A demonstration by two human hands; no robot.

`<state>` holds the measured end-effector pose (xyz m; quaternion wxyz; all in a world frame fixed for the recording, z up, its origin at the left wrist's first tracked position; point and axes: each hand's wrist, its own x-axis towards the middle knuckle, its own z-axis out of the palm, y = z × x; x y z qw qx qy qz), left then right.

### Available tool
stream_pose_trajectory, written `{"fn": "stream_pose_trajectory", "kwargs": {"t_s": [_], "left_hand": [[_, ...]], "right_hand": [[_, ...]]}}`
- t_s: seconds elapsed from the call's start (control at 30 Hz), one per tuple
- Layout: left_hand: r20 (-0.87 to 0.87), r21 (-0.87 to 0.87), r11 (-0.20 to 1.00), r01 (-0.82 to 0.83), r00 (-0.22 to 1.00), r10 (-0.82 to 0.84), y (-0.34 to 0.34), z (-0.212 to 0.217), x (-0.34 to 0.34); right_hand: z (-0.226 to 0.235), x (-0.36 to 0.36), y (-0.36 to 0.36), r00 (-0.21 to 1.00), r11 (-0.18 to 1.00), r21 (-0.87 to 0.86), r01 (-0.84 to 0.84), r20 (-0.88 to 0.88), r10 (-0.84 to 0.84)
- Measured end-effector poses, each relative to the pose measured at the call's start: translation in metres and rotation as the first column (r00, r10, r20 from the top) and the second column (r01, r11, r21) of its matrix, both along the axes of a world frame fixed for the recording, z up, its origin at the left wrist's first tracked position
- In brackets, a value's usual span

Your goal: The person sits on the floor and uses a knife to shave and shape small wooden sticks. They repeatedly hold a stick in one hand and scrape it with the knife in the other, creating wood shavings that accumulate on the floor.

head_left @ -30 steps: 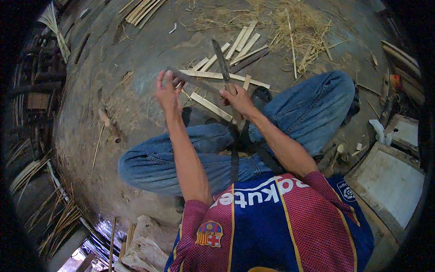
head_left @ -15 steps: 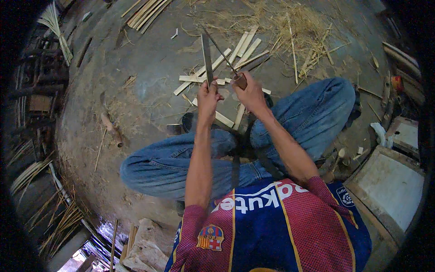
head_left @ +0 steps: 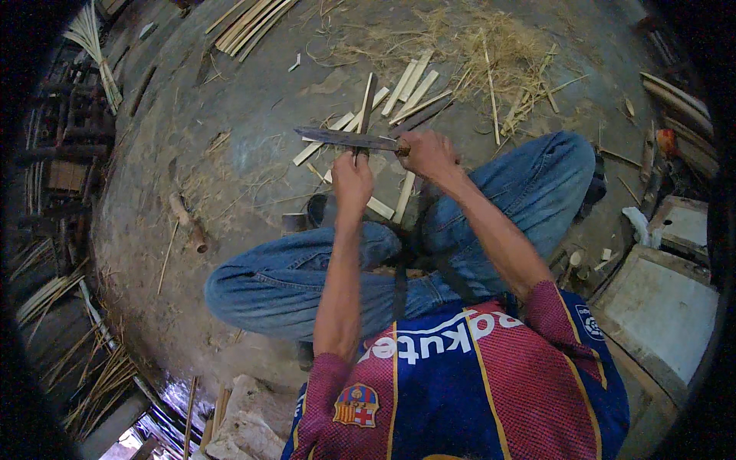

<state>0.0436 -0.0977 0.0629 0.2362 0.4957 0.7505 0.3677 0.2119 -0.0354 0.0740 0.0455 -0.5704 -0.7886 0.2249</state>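
My left hand is closed around the lower end of a bamboo strip, which points away from me with a pale edge and a darker face. In my right hand is the handle of a knife. Its broad blade lies sideways, tip to the left, crossing the strip just above my left fingers; whether it cuts into the strip I cannot tell. Beyond and beneath the hands, several pale bamboo slats are scattered on the floor.
My crossed legs in jeans frame the work area. Fine shavings lie at the far right, and a bundle of strips at the far left. A short wooden piece rests on the left floor. Framed pale panels stand at right.
The knife has swung from pointing away from me to lying sideways across the bamboo strip. The strip's far end has tilted to the right.
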Motion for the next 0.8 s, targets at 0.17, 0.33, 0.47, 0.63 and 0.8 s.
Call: {"fn": "stream_pose_trajectory", "kwargs": {"t_s": [0.17, 0.33, 0.47, 0.63, 0.8], "left_hand": [[0.217, -0.124, 0.989, 0.083, 0.975, -0.054, 0.003, 0.014, 0.000], [0.781, -0.126, 0.984, 0.129, 0.624, 0.018, -0.027, 0.010, 0.001], [0.989, -0.135, 0.990, 0.030, 0.068, 0.133, -0.014, 0.025, 0.001], [0.992, -0.107, 0.994, 0.019, 0.073, 0.105, -0.016, 0.016, -0.001], [0.992, -0.109, 0.994, -0.009, 0.061, 0.109, -0.013, 0.014, 0.001]], "right_hand": [[0.000, 0.015, 0.039, 1.000, 0.997, 0.074, -0.007, -0.030, 0.009], [-0.012, 0.079, 0.114, 0.936, 0.943, -0.056, 0.328, 0.157, -0.316], [-0.022, 0.054, 0.072, 0.970, 0.978, 0.034, 0.206, -0.136, -0.200], [-0.017, 0.004, 0.008, 0.963, 0.968, -0.102, -0.231, -0.166, 0.212], [-0.020, -0.002, 0.013, 0.994, 0.988, -0.115, -0.105, -0.052, 0.099]]}}
